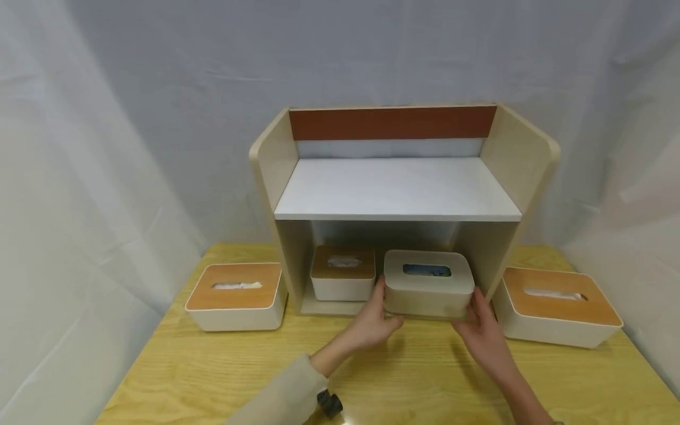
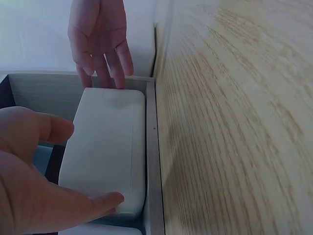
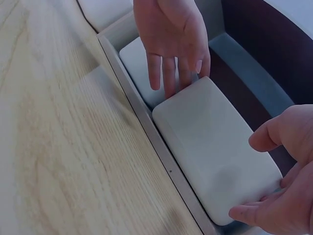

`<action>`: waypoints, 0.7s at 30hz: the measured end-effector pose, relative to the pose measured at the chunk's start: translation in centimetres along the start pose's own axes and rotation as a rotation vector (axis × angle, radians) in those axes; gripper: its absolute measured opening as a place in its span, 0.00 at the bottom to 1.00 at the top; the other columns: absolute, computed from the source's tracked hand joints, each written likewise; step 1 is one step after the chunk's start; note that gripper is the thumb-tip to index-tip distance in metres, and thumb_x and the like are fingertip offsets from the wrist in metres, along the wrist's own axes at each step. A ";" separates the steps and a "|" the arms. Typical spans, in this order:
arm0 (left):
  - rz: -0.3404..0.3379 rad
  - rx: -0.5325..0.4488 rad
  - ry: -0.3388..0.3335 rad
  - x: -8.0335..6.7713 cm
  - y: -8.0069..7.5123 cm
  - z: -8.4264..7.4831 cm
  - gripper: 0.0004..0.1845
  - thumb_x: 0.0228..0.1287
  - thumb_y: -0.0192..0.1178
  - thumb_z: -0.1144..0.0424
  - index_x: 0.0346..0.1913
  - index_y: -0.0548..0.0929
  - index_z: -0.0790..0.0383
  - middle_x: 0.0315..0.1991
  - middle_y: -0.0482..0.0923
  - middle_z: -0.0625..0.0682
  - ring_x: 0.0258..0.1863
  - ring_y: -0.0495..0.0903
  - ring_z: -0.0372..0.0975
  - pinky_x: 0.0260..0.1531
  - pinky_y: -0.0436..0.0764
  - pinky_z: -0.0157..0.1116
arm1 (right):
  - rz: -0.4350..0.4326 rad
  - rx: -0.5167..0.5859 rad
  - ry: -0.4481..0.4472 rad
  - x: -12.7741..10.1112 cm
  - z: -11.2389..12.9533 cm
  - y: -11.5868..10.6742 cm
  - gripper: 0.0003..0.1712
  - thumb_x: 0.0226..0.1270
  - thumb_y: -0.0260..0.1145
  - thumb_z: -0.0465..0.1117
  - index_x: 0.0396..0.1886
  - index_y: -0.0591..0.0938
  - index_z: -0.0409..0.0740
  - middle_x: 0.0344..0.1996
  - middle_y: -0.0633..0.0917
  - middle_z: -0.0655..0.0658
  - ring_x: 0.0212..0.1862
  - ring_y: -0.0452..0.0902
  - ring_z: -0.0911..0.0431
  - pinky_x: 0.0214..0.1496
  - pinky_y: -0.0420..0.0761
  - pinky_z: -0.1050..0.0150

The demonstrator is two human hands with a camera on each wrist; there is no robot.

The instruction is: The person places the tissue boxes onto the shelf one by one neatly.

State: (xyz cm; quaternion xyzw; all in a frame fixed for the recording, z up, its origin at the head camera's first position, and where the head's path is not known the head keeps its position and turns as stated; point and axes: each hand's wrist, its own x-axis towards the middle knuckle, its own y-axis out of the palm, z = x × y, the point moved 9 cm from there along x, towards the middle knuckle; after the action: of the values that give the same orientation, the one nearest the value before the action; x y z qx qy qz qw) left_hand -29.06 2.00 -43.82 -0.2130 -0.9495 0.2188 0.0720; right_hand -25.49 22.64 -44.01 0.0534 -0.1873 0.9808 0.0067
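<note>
An all-cream tissue box [image 1: 428, 302] with an oval slot in its lid sits at the right of the shelf's lower compartment. My left hand [image 1: 373, 323] is at its left end, fingers extended along the side. At the opposite end is my right hand [image 1: 484, 336], its fingertips right at the front corner. In the left wrist view, the box's pale front face [image 2: 105, 147] spans the space between both hands. The right wrist view shows my right hand's thumb and fingers [image 3: 247, 214] spread apart near the box. A smaller wood-lidded tissue box [image 1: 343, 288] stands left of it, inside the compartment.
The two-level desk shelf [image 1: 395, 188] has a white upper board and cream side panels. Wood-lidded tissue boxes stand outside it, one on the left [image 1: 236, 319] and one on the right [image 1: 558, 332]. All rest on a wood-grain table [image 1: 212, 378], with white cloth [image 1: 159, 88] hanging behind.
</note>
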 end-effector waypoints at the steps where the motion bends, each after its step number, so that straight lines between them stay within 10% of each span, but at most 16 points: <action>1: -0.004 -0.005 -0.002 0.2 0.0 0.0 0.52 0.64 0.59 0.63 0.77 0.34 0.71 0.76 0.42 0.72 0.74 0.56 0.56 0.66 0.68 0.50 | 0.010 -0.005 0.008 0.2 0.0 0.1 0.49 0.73 0.58 0.33 0.78 0.35 0.33 0.76 0.47 0.26 0.74 0.50 0.32 0.65 0.67 0.58; 11: -0.054 -0.012 -0.001 1.5 0.1 0.1 0.53 0.60 0.60 0.68 0.77 0.34 0.73 0.78 0.37 0.70 0.75 0.52 0.56 0.71 0.60 0.49 | 0.053 -0.024 0.058 1.9 -0.5 0.4 0.52 0.72 0.57 0.33 0.77 0.31 0.33 0.76 0.39 0.26 0.74 0.48 0.30 0.67 0.64 0.46; 21: -0.062 0.054 -0.016 1.3 0.3 0.0 0.54 0.58 0.60 0.66 0.77 0.34 0.72 0.78 0.37 0.69 0.77 0.46 0.55 0.73 0.55 0.50 | 0.070 -0.018 0.084 2.0 -0.3 0.5 0.53 0.72 0.58 0.33 0.77 0.28 0.34 0.76 0.34 0.28 0.74 0.48 0.31 0.63 0.69 0.62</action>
State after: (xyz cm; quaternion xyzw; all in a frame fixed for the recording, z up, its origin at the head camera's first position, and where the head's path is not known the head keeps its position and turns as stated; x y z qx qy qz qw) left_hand -30.11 2.82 -43.86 -0.1797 -0.9500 0.2435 0.0771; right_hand -27.56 22.31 -44.28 0.0057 -0.1975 0.9801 -0.0193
